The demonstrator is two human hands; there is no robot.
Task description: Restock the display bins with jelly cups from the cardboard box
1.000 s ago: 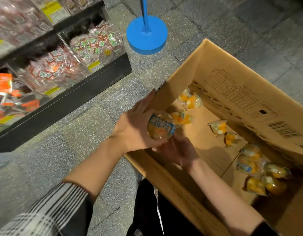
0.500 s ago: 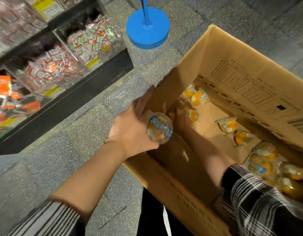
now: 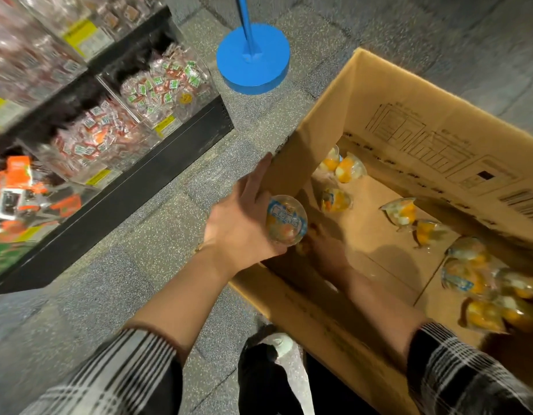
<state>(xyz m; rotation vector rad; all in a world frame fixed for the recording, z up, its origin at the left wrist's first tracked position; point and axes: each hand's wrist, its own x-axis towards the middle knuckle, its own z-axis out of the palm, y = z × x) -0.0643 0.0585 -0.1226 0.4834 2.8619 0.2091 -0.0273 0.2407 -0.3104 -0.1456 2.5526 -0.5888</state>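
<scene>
We see the jelly cup [image 3: 286,220] as a clear round plastic cup with a blue-and-white printed lid and orange fruit pieces inside. It sits in our left hand [image 3: 244,226], at the near-left corner of the cardboard box [image 3: 439,121], just above the box's rim. The left grip is partly closed: the thumb curls under the cup and the palm cradles it, while the forefinger stretches straight toward 12 o'clock along the outside of the box wall.

Our right hand [image 3: 325,250] is down inside the box, directly below the held cup at about 5 o'clock from it. It is shadowed and blurred, and we cannot tell whether its grip is apart or clamped on anything.

More jelly cups [image 3: 400,211] lie scattered on the box floor, some at 12 o'clock from the held cup, others piled toward 4 o'clock in the far-right corner. At 10 o'clock stand the display bins [image 3: 157,91], clear and filled with wrapped sweets. A blue round stand base [image 3: 253,58] rests on the stone floor at 12 o'clock.
</scene>
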